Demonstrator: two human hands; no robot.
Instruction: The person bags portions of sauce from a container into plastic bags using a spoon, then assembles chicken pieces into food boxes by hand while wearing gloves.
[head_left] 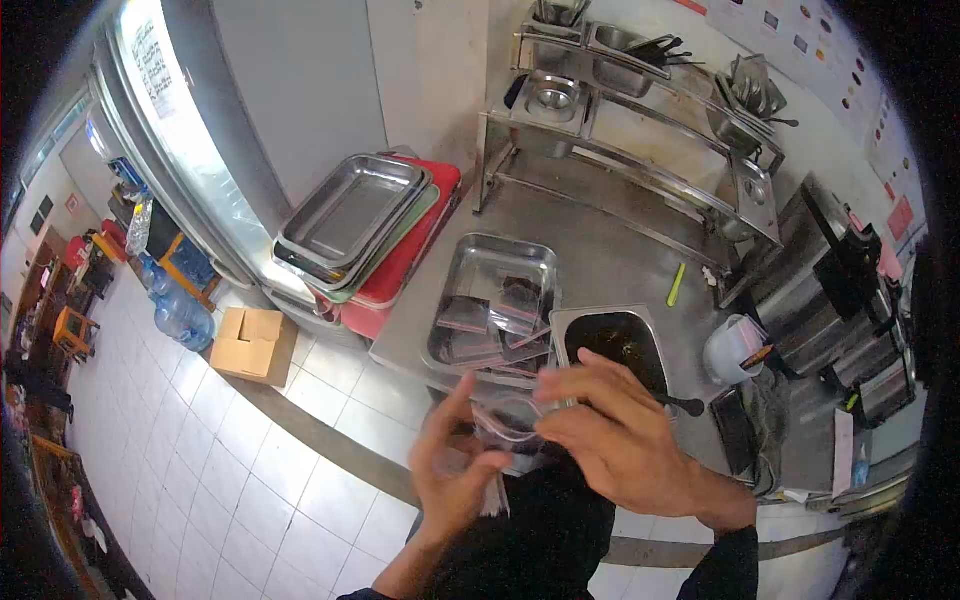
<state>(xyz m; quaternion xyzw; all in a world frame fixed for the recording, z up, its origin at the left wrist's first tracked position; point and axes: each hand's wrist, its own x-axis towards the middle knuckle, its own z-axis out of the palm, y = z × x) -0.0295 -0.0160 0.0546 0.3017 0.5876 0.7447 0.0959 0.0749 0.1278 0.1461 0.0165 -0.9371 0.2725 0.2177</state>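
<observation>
A clear zip-lock bag (508, 418) with its mouth spread apart is between my two hands, in front of my body. My left hand (452, 468) is wrapped round the bag's left side, blurred a little by motion. At the right edge of the bag's mouth, the fingers of my right hand (625, 435) pinch the plastic. Just beyond the hands stands a steel pan (600, 318) of dark sauce, with a black handle (683, 405) sticking out to the right. Left of it, a steel tray (500, 250) contains several zip bags (465, 315) with dark contents.
Stacked trays (355, 215) stand at the counter's left end. A steel rack (630, 165) with utensil pans lines the back. A green strip (676, 285), a white tub (735, 350) and large pots (800, 260) are on the right. On the floor sit a cardboard box (252, 345) and water jugs (182, 315).
</observation>
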